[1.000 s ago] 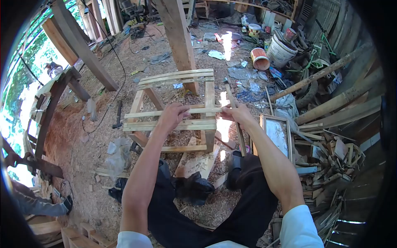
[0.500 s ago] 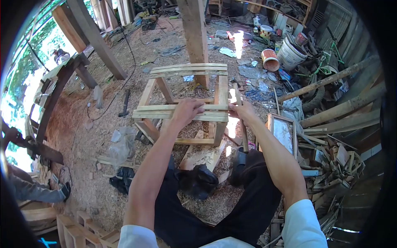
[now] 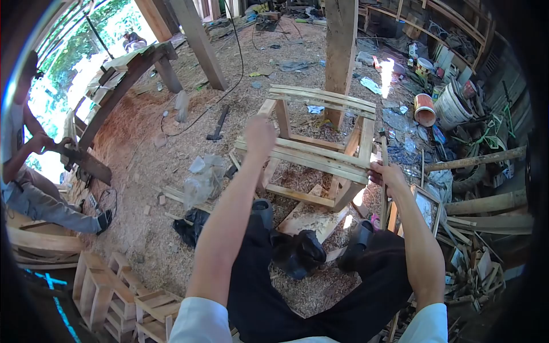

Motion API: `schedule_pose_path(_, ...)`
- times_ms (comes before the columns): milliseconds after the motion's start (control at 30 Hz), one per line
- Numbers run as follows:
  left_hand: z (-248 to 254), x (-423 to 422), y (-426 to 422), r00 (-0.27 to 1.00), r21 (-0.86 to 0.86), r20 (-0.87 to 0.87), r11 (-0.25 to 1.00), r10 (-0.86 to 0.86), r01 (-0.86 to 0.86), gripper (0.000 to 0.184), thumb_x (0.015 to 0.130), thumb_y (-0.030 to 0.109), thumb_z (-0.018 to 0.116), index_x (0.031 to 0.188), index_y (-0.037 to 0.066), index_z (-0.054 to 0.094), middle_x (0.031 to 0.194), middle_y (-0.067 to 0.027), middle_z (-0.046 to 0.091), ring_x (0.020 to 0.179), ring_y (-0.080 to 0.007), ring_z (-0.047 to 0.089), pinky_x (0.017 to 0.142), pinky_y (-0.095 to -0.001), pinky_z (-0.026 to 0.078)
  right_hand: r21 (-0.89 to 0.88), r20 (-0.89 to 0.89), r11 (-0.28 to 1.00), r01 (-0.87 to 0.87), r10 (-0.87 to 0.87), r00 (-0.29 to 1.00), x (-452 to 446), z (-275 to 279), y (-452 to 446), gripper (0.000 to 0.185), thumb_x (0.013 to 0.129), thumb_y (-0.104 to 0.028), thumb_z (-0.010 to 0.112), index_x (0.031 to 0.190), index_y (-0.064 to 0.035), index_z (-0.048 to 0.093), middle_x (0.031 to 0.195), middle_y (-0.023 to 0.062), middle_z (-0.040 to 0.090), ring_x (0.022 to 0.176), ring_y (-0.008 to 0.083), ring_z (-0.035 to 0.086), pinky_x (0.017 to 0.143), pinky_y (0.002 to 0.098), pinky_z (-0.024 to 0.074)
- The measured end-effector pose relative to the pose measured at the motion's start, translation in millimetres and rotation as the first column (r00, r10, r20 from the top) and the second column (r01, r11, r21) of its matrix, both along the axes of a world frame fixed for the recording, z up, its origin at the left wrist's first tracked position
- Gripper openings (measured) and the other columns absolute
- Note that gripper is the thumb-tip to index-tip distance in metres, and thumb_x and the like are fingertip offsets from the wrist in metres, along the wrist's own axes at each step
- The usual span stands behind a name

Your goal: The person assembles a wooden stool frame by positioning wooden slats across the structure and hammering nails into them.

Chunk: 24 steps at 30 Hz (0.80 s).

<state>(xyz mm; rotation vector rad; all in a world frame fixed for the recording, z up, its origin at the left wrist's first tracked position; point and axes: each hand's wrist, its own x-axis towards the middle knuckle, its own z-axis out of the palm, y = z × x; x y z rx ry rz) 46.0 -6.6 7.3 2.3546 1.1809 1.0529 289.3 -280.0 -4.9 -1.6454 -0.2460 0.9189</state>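
the shaving-strewn ground (image 3: 146, 240) spreads all around, with a thick wooden post (image 3: 341, 60) rising just beyond the work. on that ground, in front of the seated person, is a wooden frame (image 3: 366, 137), upright on its legs, its near side close to the person's shins and one corner above a flat board (image 3: 309, 216). the frame is pale, unpainted wood, boxy, with square-cut legs, low rails, and thin back strips (image 3: 323, 99) along its far top edge.

along its near top edge lie the slats (image 3: 320, 160), side by side and nearly parallel. their long axis runs across the person's front, from upper left to lower right, one end toward each hand. they look narrow, straight and light yellowish, with a thin dark line between them.

the left hand (image 3: 260, 137) is over the slats' left part; it is blurred, and whether its fingers pinch the wood or only rest there cannot be told. the right hand (image 3: 390, 176) is nearer the right end, which lies just to the left of its fingertips. those fingers are bent inward and seem to touch the end, though a firm pinch cannot be confirmed. a slim wooden stick (image 3: 384, 150) stands near-upright beside that hand. left of the frame, well apart from both hands, a hammer (image 3: 221, 119) lies on the shavings.
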Motion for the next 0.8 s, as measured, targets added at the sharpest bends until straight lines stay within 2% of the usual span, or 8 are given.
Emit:
schedule_pose_path(33,-24,-11,32,0.983,0.055,0.017,0.981,0.185,-0.186,0.019,0.079,0.017,0.062,0.093,0.004,0.066,0.096,-0.0168,0.066,0.094,-0.0345,0.061,0.084,-0.0405,0.047,0.012,-0.031,1.0,0.018,-0.018,0.999,0,-1,2,0.015,0.086,-0.007,0.062,0.095,0.0041,0.058,0.08,0.0092,0.063,0.068,0.017,0.064,0.06,0.0272,0.0563)
schedule_pose_path(100,-31,-42,60,0.974,-0.208,-0.093,0.952,0.208,-0.224,0.021,0.08,0.018,0.06,0.094,0.005,0.068,0.097,-0.0161,0.067,0.091,-0.0319,0.063,0.081,-0.0388,0.049,0.022,-0.064,0.999,0.049,-0.047,0.997,-3,3,1,0.017,0.086,-0.005,0.063,0.095,0.0071,0.057,0.081,0.0116,0.063,0.067,0.0185,0.064,0.059,0.028,0.0576)
schedule_pose_path(200,-28,-65,57,0.986,-0.362,-0.046,0.917,0.163,-0.169,0.022,0.081,0.017,0.058,0.098,0.007,0.068,0.092,-0.0166,0.068,0.09,-0.0292,0.066,0.08,-0.0362,0.051,0.029,-0.058,0.999,0.022,-0.021,0.998,-10,10,4,0.016,0.086,-0.004,0.062,0.095,0.0082,0.056,0.082,0.0128,0.062,0.069,0.0196,0.065,0.058,0.0282,0.0582)
schedule_pose_path(367,-29,-71,56,0.994,-0.421,-0.014,0.901,0.11,-0.106,0.024,0.084,0.015,0.057,0.104,0.008,0.068,0.096,-0.0138,0.068,0.091,-0.0248,0.066,0.081,-0.0332,0.05,-0.013,-0.046,1.0,-0.007,0.006,0.999,-9,14,2,0.015,0.09,-0.011,0.058,0.093,0.004,0.06,0.08,0.009,0.064,0.069,0.0164,0.064,0.06,0.027,0.0563)
schedule_pose_path(433,-34,-73,60,0.995,-0.432,0.02,0.899,0.095,-0.077,0.025,0.086,0.013,0.056,0.107,0.007,0.067,0.1,-0.012,0.068,0.093,-0.0219,0.065,0.081,-0.0309,0.049,0.006,-0.073,1.0,0.004,-0.003,0.997,-7,15,0,0.021,0.088,-0.011,0.06,0.096,0.0081,0.056,0.087,0.0138,0.064,0.071,0.0191,0.066,0.059,0.0258,0.0571)
schedule_pose_path(533,-41,-76,71,0.997,-0.468,0.013,0.882,0.077,-0.062,0.024,0.087,0.009,0.055,0.108,0.006,0.067,0.101,-0.0098,0.068,0.093,-0.0186,0.064,0.082,-0.0288,0.048,-0.013,-0.018,1.0,-0.01,0.01,1.0,-9,17,-3,0.021,0.088,-0.012,0.061,0.097,0.0071,0.056,0.086,0.0129,0.065,0.071,0.0184,0.067,0.058,0.0245,0.0557)
schedule_pose_path(733,-48,-84,82,0.976,-0.558,0.212,0.826,0.045,0.083,0.023,0.088,0.008,0.055,0.108,0.006,0.068,0.103,-0.0047,0.067,0.094,-0.015,0.062,0.083,-0.0276,0.047,-0.025,-0.011,1.0,-0.002,0.002,1.0,-6,11,4,0.019,0.089,-0.014,0.061,0.095,0.0042,0.059,0.081,0.0096,0.065,0.068,0.0156,0.066,0.058,0.0242,0.0546)
schedule_pose_path(800,-36,-80,80,0.897,-0.603,0.426,0.777,0.122,0.181,0.023,0.087,0.009,0.058,0.107,0.002,0.066,0.096,-0.0071,0.068,0.086,-0.0169,0.064,0.076,-0.0278,0.05,-0.016,-0.01,1.0,0.011,-0.011,1.0,-5,14,6,0.017,0.09,-0.015,0.06,0.093,0.0016,0.062,0.078,0.0072,0.066,0.067,0.0136,0.065,0.057,0.0243,0.0531)
